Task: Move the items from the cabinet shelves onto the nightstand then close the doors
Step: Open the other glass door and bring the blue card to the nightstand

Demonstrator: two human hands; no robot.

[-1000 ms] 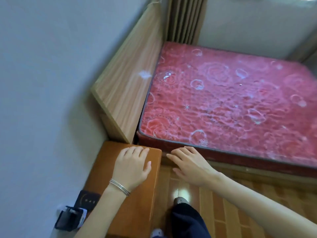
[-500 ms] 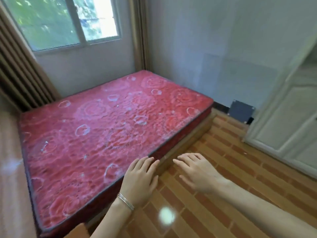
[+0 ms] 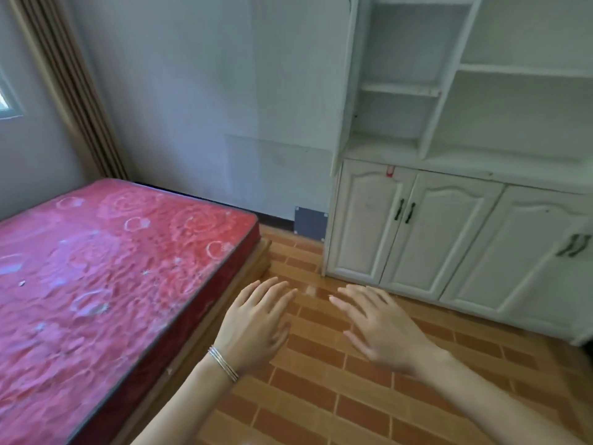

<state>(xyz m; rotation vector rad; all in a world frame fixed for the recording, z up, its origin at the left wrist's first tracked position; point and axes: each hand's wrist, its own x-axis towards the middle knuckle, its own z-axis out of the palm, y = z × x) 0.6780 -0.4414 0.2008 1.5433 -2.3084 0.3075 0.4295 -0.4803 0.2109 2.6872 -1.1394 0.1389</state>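
Note:
A white cabinet [image 3: 455, 175] fills the right of the view. Its lower doors [image 3: 401, 226] with dark handles are closed, and the open shelves [image 3: 401, 89] above them hold nothing that I can see. My left hand [image 3: 253, 326], with thin bracelets at the wrist, hovers palm down over the floor, fingers spread and holding nothing. Beside it my right hand [image 3: 382, 326] is likewise spread and empty, a short way in front of the cabinet's base. The nightstand is out of view.
A bed with a red patterned mattress [image 3: 106, 271] takes up the left. Orange brick-pattern floor [image 3: 321, 396] runs between bed and cabinet. A brown curtain [image 3: 70, 85] hangs at the far left, and a small dark panel [image 3: 310, 223] sits low on the wall.
The view has swung right, from the nightstand and headboard across the bed to the white cabinet. Both hands stay spread and empty in front of me.

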